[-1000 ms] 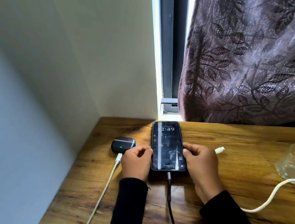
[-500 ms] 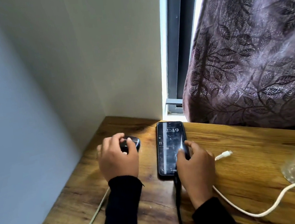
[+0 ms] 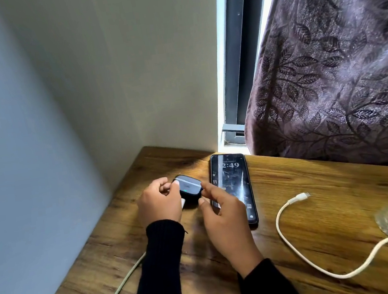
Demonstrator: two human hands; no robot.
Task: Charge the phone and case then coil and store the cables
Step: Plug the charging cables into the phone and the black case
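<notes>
Earbud case [image 3: 189, 188] pinched by right hand [image 3: 223, 217], left hand [image 3: 158, 204] gripping its white plug [image 3: 183, 202], phone [image 3: 232, 174] beside

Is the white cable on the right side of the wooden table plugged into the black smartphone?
No, the connector of the white cable lies bare on the wooden table, apart from the black smartphone.
</notes>
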